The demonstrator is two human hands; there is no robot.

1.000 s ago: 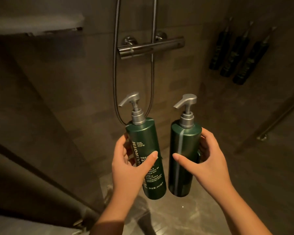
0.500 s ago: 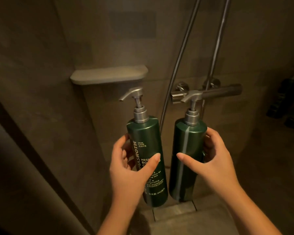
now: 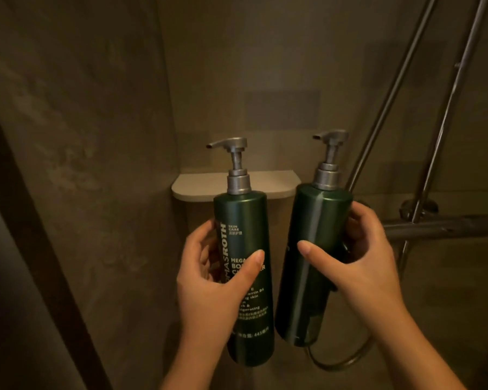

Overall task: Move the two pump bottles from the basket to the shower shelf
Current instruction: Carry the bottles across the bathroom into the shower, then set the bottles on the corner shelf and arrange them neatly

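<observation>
I hold two tall dark green pump bottles with silver pumps upright in front of me. My left hand grips the left pump bottle, whose white lettering faces me. My right hand grips the right pump bottle, which leans slightly right and shows a plain side. Behind and between them, a small pale shower shelf juts from the wall corner; the left bottle's shoulder overlaps its front edge in view. Both bottles are in the air. No basket is in view.
The shower riser pipes slant up at the right, with the mixer valve bar beside my right hand. A hose loop hangs below the right bottle. Dark tiled walls surround the corner; a dark vertical edge runs down the left.
The view has swung left and closer to the corner, so the shelf now sits directly behind the bottles. Both hands keep the same grip on their bottles.
</observation>
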